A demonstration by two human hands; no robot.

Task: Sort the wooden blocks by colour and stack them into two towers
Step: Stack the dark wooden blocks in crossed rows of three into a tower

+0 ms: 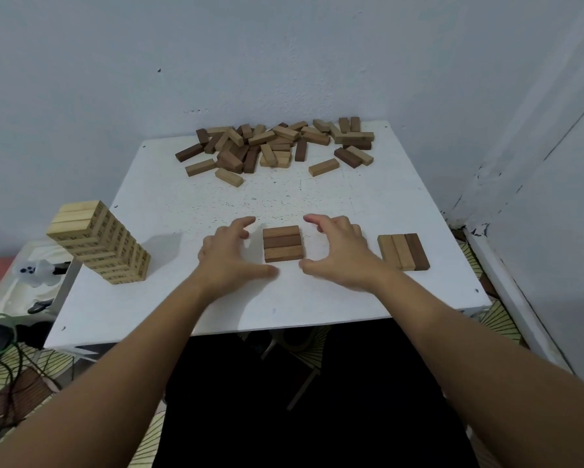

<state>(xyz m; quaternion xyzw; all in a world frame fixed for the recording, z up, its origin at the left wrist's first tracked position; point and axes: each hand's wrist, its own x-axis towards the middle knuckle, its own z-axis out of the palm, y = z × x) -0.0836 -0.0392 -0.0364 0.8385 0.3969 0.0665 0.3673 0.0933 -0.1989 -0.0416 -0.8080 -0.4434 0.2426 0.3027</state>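
Observation:
A flat layer of three brown blocks (283, 243) lies near the middle of the white table (182, 211). My left hand (231, 256) hovers just left of it and my right hand (339, 253) just right, fingers spread and loosely curved, holding nothing and apart from the blocks. Another layer of three blocks (403, 252), two light and one dark, lies to the right. A tall tower of pale blocks (98, 243) stands at the table's left edge. A loose pile of mixed light and dark blocks (273, 145) lies at the far edge.
Walls close in behind and to the right of the table. Cables (0, 336) and clutter lie on the floor at the left. A patterned mat (500, 324) shows beside the table's right corner.

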